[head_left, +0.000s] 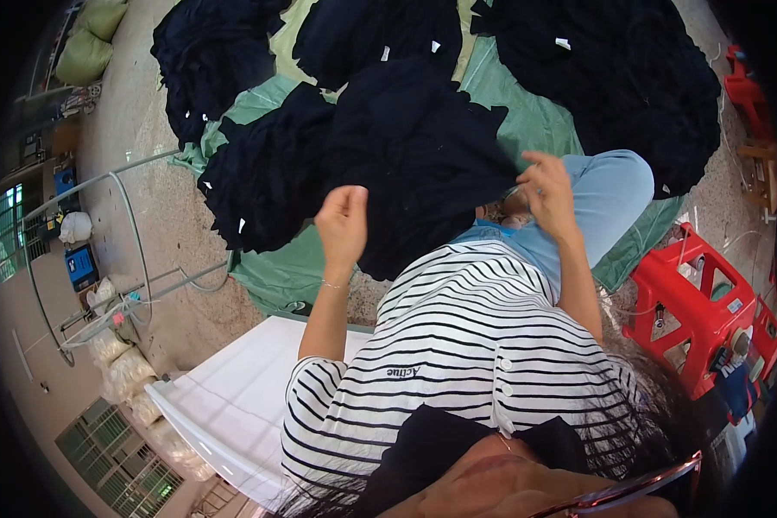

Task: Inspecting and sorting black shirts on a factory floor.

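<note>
Largest of all, we see the pale speckled floor (121, 129), and over part of it a green sheet (527, 99) that shows between heaps of dark cloth. We count three heaps along the far side: the right heap (613, 95), the middle heap (375, 30) and the left heap (211, 60). Nearer to the person lies the dark garment (414, 147), spread in front of the body between the two hands, with more dark cloth (268, 177) just beside it on the left.

Next we note the striped shirt (466, 337), a white panel (233, 371) to the left of it, and the light blue trousers (609, 186), one knee bent out to the right. A red stool (695, 298) stands on the right.

Smaller again, the left hand (344, 226) is raised over the garment's near left part, its fingers curled together; we cannot tell whether they pinch cloth. The right hand (546, 190) is at the garment's right edge, its index finger set apart from the others; we cannot tell whether the rest grip the edge.

Smallest, we find white tags (563, 43) scattered over the dark cloth.
</note>
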The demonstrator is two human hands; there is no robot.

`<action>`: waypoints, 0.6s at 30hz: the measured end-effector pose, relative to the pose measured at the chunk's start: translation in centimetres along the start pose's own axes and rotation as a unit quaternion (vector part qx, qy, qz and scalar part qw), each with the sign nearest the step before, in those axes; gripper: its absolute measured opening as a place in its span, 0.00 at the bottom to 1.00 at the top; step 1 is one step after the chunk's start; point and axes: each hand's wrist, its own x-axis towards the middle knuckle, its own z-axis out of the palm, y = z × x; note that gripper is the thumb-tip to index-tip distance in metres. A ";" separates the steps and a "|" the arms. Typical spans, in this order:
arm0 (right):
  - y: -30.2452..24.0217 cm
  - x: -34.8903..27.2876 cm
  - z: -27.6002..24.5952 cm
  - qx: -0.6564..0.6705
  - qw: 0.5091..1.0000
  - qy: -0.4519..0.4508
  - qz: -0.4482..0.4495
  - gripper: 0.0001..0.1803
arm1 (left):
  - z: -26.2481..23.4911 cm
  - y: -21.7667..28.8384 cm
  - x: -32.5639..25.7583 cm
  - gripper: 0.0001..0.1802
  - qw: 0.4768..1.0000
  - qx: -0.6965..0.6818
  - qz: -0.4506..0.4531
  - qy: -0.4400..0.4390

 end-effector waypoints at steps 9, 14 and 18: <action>-10.6 10.0 5.3 0.022 0.959 0.041 -0.281 0.33 | 3.1 2.1 -2.3 0.07 0.991 0.068 0.108 -0.040; -11.8 12.9 7.1 0.092 0.946 0.036 -0.307 0.11 | 3.8 2.6 -3.3 0.12 0.989 0.082 0.126 -0.009; -11.6 11.1 -0.4 0.267 0.935 0.188 -0.140 0.12 | 4.6 3.9 -2.5 0.10 0.976 0.083 0.192 0.051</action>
